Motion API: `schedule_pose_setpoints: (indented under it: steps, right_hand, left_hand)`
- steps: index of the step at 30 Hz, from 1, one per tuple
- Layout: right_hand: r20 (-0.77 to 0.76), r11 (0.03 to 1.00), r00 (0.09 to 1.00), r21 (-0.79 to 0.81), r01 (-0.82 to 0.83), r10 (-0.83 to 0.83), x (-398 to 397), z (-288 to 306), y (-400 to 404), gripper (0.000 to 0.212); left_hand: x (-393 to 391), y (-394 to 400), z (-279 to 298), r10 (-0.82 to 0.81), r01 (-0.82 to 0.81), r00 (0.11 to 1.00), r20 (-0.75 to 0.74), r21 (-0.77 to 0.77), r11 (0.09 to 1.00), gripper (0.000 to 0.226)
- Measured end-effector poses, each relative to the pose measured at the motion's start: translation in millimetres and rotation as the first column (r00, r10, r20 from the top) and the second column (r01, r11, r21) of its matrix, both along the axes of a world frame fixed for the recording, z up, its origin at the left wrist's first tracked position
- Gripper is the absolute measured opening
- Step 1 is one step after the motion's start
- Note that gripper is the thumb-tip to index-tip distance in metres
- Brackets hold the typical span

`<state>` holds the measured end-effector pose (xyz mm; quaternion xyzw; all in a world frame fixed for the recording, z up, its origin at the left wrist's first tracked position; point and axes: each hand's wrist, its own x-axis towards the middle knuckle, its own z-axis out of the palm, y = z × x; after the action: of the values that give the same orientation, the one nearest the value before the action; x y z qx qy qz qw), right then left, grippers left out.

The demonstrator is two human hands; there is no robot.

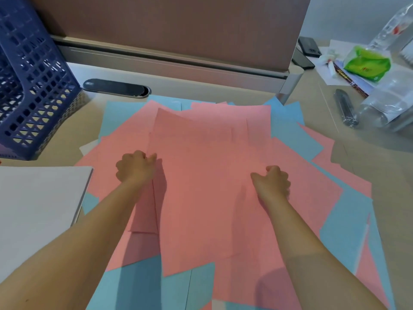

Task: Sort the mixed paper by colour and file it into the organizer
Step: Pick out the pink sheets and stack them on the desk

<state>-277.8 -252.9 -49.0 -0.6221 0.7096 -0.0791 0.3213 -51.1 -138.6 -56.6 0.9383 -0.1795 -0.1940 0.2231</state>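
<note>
Two hands gripping pink sheet edges

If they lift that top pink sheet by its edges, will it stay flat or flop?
The top pink sheet is thin paper and already bows slightly between the left hand and right hand, so it would probably sag. It is likely very light, and may slide over the sheets beneath.

A spread of loose paper sheets covers the middle of the desk, with both hands resting on top of it. The organizer stands far left; a stack of sheets lies near left. Far right lie a tissue pack and plastic bags
</note>
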Motion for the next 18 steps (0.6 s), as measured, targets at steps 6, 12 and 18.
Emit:
schedule_pose_setpoints:
  steps: [6, 12, 18]
  right_hand:
    - [0.121, 0.997, 0.990, 0.021, 0.074, -0.076, 15, -5, -12, 0.070]
    - [0.160, 0.993, 0.987, 0.114, -0.013, -0.005, 41, -9, -5, 0.058]
    - [0.217, 0.984, 0.976, 0.175, -0.035, -0.004, 49, -12, -3, 0.047]
  left_hand:
    - [-5, -14, 2, -0.060, 0.066, 0.994, -0.096, 0.063, 0.996, 0.057]
    - [-3, -21, 8, 0.004, -0.097, 0.911, -0.411, -0.205, 0.974, 0.068]
    - [9, -7, -2, -0.002, -0.210, 0.835, -0.551, -0.321, 0.924, 0.074]
